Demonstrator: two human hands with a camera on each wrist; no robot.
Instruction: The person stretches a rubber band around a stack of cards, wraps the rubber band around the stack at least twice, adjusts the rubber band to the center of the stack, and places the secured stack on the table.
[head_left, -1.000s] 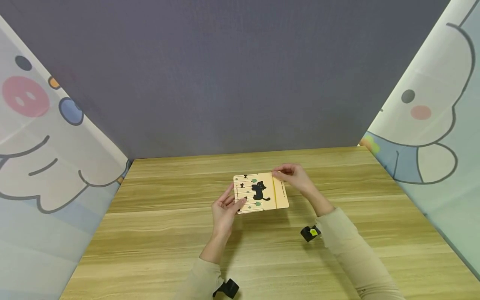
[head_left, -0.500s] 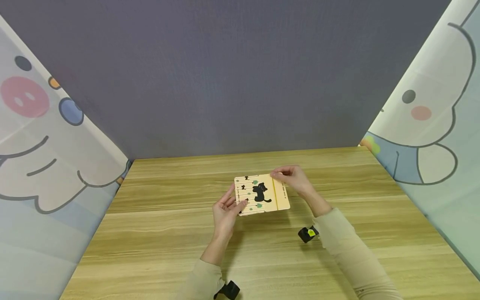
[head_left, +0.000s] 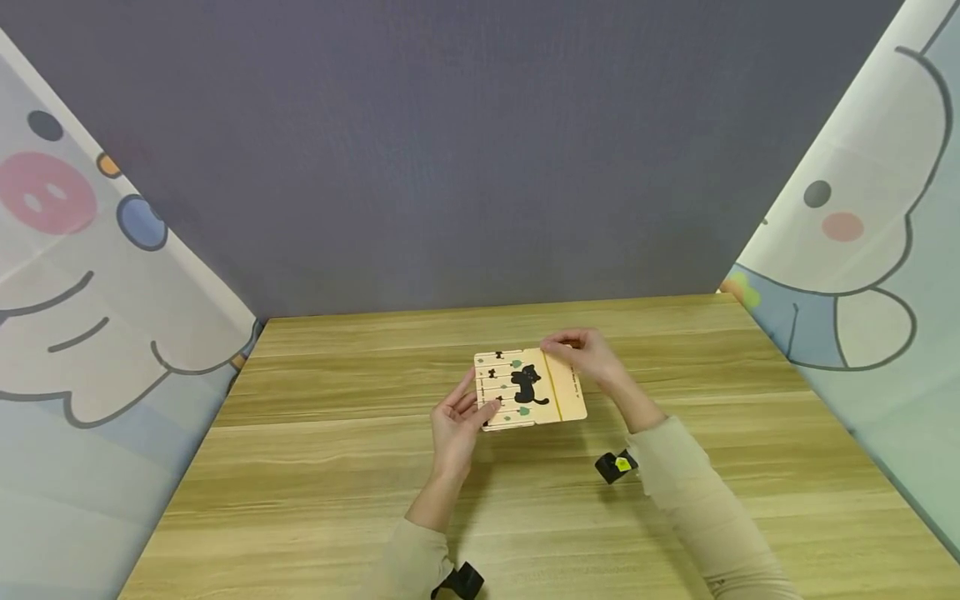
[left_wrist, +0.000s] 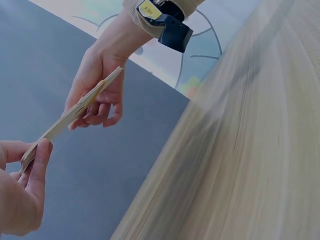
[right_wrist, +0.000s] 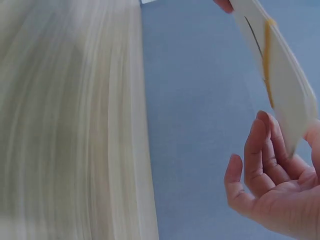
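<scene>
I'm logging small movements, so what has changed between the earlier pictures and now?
In the head view, the cat-printed notebook has shifted slightly to the person's right, and the left hand has moved with it. The lower end of the yellow band also lies further right. Nothing was visibly taken hold of or let go. The right hand stays about where it was, at the notebook's far edge.
</scene>
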